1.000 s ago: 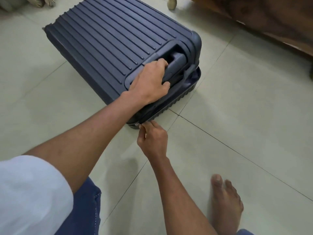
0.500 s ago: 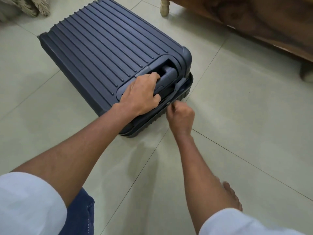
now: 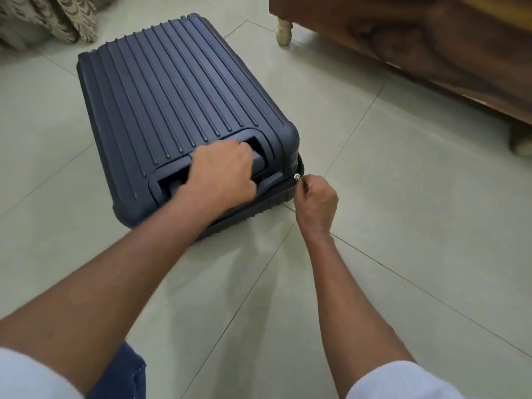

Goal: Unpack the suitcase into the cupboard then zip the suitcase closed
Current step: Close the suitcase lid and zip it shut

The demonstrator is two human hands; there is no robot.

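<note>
A patterned curtain [image 3: 54, 18] hung in the far left corner, above a floor [image 3: 403, 226] of pale tiles. A dark blue ribbed suitcase [image 3: 172, 90] lay flat on that floor, left of centre, its lid down on the lower shell. The person's left hand [image 3: 221, 174] reached in from the lower left, the bare forearm running out of a white sleeve [image 3: 26, 375] beside a blue denim knee [image 3: 121, 372]. That hand lay on top of the near end of the suitcase, its fingers curled down over the recessed handle [image 3: 256, 159] and gripping it, knuckles up. Just to the right, at the near right corner of the suitcase, the seam between lid and shell showed a small gap. The right hand [image 3: 316, 197] was there, closed tight, thumb and fingertips pinching the thin tab of a small silver zip pull [image 3: 296, 177] that sat on the seam at the corner. The rest of its fingers were folded into the palm. Its forearm came up from a second white sleeve at the lower right. Farther right, along the top edge, stood dark wooden furniture [image 3: 431, 47] on a short pale turned leg [image 3: 284, 30], well apart from the suitcase.
</note>
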